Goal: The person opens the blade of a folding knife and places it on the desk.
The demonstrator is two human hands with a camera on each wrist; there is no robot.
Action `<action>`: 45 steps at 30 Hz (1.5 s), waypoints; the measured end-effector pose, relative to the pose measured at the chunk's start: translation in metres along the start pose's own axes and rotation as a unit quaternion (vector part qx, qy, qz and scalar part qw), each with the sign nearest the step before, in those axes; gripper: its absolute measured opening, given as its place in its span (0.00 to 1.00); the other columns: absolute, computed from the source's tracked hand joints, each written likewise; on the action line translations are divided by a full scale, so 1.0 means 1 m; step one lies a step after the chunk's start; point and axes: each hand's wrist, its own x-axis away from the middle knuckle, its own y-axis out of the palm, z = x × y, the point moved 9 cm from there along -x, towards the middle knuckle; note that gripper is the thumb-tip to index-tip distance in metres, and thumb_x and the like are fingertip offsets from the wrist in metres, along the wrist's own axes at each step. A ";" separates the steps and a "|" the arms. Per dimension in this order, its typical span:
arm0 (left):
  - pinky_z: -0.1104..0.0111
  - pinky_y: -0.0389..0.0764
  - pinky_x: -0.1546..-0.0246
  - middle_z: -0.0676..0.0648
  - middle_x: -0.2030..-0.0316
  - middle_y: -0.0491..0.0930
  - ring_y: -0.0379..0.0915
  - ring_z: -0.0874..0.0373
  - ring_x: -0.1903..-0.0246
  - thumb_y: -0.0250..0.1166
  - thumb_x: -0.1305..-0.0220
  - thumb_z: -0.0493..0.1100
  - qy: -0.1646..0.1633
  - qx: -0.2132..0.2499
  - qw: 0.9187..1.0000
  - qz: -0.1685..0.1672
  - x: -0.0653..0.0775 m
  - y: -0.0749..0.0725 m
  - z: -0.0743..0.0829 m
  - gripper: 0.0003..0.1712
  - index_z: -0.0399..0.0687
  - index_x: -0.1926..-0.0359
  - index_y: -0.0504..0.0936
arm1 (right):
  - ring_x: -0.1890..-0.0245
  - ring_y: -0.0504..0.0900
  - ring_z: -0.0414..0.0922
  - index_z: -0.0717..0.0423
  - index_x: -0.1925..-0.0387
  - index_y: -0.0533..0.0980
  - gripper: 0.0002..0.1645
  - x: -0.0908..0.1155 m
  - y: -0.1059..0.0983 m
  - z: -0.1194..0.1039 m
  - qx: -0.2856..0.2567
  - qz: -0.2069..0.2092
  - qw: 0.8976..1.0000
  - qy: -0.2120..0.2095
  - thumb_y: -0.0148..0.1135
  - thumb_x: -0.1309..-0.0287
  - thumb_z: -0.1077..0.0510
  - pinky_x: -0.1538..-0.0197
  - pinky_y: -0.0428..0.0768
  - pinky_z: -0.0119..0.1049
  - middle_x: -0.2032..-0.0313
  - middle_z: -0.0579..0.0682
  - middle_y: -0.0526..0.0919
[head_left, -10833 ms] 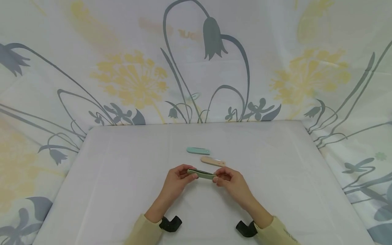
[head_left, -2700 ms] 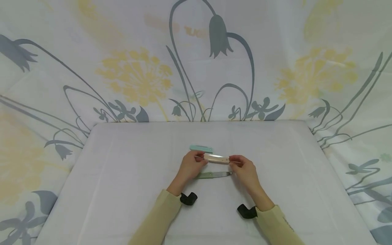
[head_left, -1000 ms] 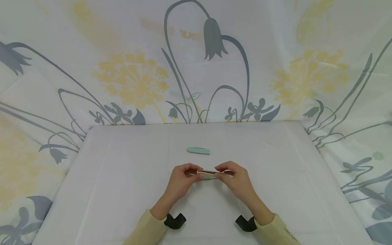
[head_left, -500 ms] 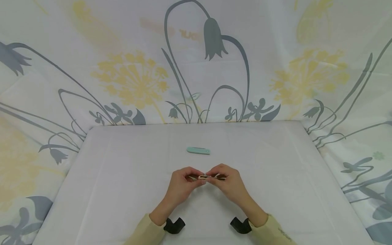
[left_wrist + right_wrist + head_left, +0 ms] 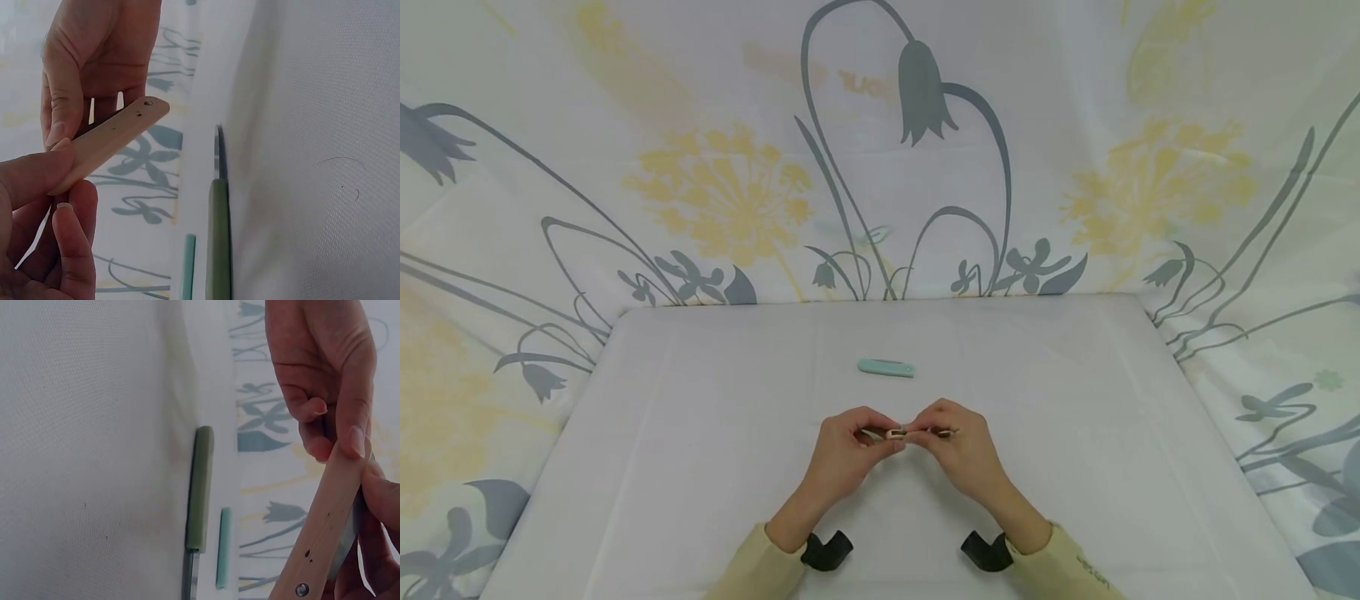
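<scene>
My left hand and right hand meet above the table, both pinching a beige-handled folding knife. In the right wrist view a strip of grey blade shows along its handle; how far it is folded out I cannot tell. My left fingertips hold one end of the handle, and my right thumb presses close beside them. Below, a green folding knife lies on the table with its blade out; the hands hide it in the head view. Farther back lies a teal folding knife, folded.
A white cloth covers the table. Behind and at both sides hangs a flower-printed curtain. Black wrist mounts stick out from both sleeves.
Earlier both hands held the green knife; it then lay unfolded on the table and the beige knife was picked up. The hands have since drawn nearer together, hardly moving in the last half second.
</scene>
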 end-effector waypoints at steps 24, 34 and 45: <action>0.69 0.82 0.68 0.54 0.65 0.84 0.81 0.61 0.67 0.76 0.44 0.39 0.003 -0.032 0.999 0.007 -0.001 -0.006 -0.004 0.10 0.48 0.60 0.87 | 0.68 0.81 0.38 0.55 0.64 0.86 0.07 -0.006 -0.006 -0.003 0.051 0.003 0.999 -0.012 0.73 0.46 0.63 0.70 0.81 0.33 0.66 0.43 0.86; 0.69 0.82 0.68 0.55 0.66 0.84 0.81 0.62 0.65 0.74 0.42 0.39 0.035 -0.052 0.998 0.004 -0.005 -0.009 0.002 0.08 0.47 0.61 0.88 | 0.68 0.81 0.37 0.51 0.65 0.83 0.06 -0.007 -0.006 -0.001 0.076 0.000 0.997 -0.007 0.72 0.44 0.63 0.70 0.82 0.32 0.67 0.40 0.84; 0.69 0.81 0.72 0.53 0.66 0.83 0.81 0.59 0.68 0.74 0.42 0.36 -0.030 0.014 0.997 0.064 -0.003 -0.028 -0.013 0.08 0.43 0.60 0.88 | 0.66 0.84 0.45 0.59 0.63 0.79 0.04 -0.005 -0.025 0.009 -0.009 0.062 0.997 0.045 0.67 0.39 0.65 0.66 0.84 0.35 0.66 0.49 0.82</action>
